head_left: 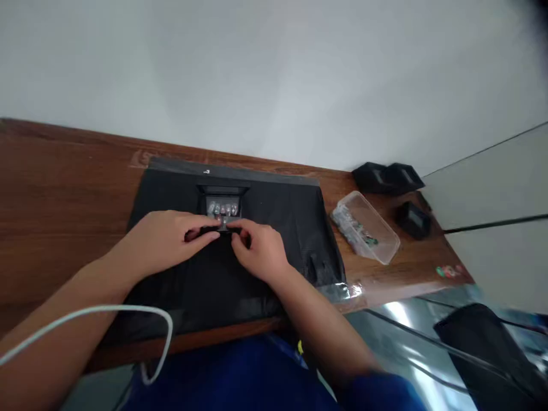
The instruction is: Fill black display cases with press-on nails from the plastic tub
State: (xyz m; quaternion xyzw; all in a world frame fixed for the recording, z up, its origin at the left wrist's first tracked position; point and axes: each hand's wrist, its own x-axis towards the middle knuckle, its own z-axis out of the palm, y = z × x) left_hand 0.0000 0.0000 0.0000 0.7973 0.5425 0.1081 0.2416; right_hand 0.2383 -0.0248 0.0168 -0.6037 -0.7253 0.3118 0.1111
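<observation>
While the monitor (pixel 240 240) lies face down mid-surface (pixel 64 188), both hands pinch a small black bracket (pixel 213 231) just below its port recess (pixel 223 206): left hand (pixel 165 237) at 9 o'clock, right hand (pixel 260 246) at 3 o'clock. Bracket looks light, stiff, likely plastic; best gripped at its ends. Clear parts tub (pixel 365 226) at 3 o'clock, near the edge. Open room at 9 o'clock.
</observation>
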